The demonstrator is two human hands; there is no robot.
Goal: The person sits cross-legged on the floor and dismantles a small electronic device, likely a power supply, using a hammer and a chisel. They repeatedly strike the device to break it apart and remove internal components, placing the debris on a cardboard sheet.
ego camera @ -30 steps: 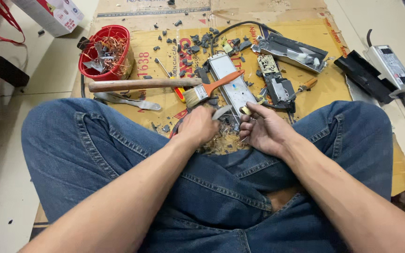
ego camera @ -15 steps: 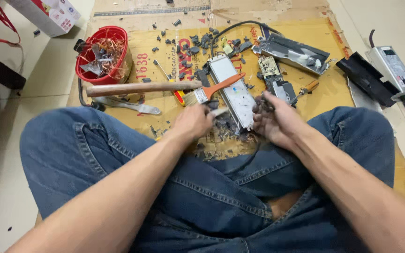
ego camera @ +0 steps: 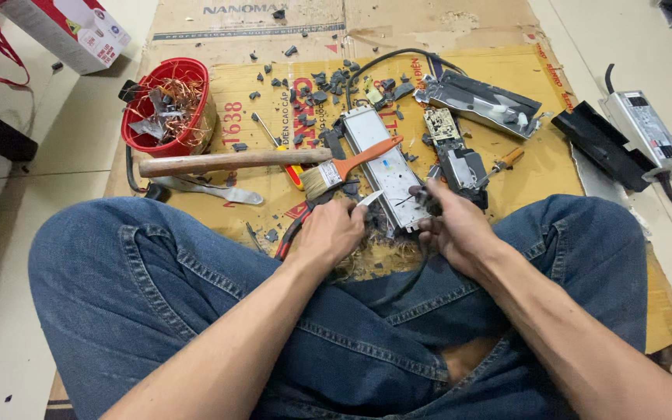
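I sit cross-legged in blue jeans on a sheet of cardboard (ego camera: 554, 167). A long silver metal unit (ego camera: 383, 159) lies lengthwise in front of me. My left hand (ego camera: 334, 232) is closed around a small pale blade-like tool (ego camera: 368, 201) whose tip points at the unit's near end. My right hand (ego camera: 454, 227) pinches a dark piece with thin wires (ego camera: 418, 198) at the same end. An orange-handled paintbrush (ego camera: 345, 169) lies across the unit, just beyond my left hand.
A wooden-handled hammer (ego camera: 227, 162) lies to the left, with a red basket of copper wire (ego camera: 166, 105) behind it. Red-handled pliers (ego camera: 292, 231), a circuit board (ego camera: 440, 124), an opened metal case (ego camera: 485, 99), a screwdriver (ego camera: 501, 162), dark fragments and a silver power unit (ego camera: 647, 131) surround me.
Both hands have moved forward from my lap to the near end of the silver unit, the right hand now closing on the wires there.
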